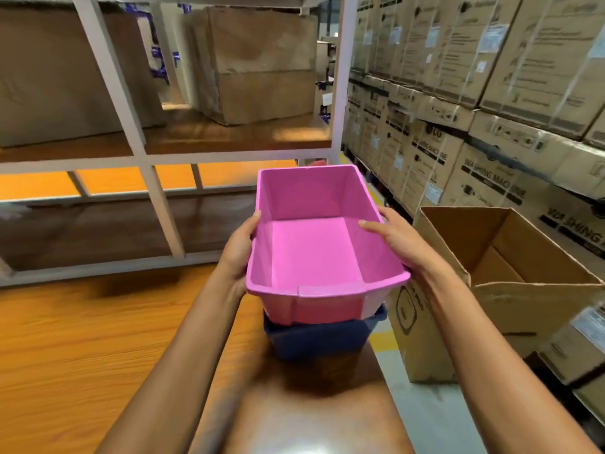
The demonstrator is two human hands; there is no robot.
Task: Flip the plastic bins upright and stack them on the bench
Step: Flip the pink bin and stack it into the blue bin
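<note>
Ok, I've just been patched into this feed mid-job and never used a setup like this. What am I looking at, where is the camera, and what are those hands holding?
There is no machine here: a person works with two bare hands, and the single picture comes from a wide-angle camera worn on their head, looking forward and down. That is why both forearms reach in from the bottom edge.

The left hand and the right hand grip the long sides of a pink bin, which is upright and empty. The right hand's fingers hook over its rim. The pink bin sits in or just above a dark blue bin, which stands on the wooden bench; whether it is fully seated I cannot tell.

To the right stands an open cardboard box, with stacked cartons behind it. Ahead is a metal shelving rack.
</note>
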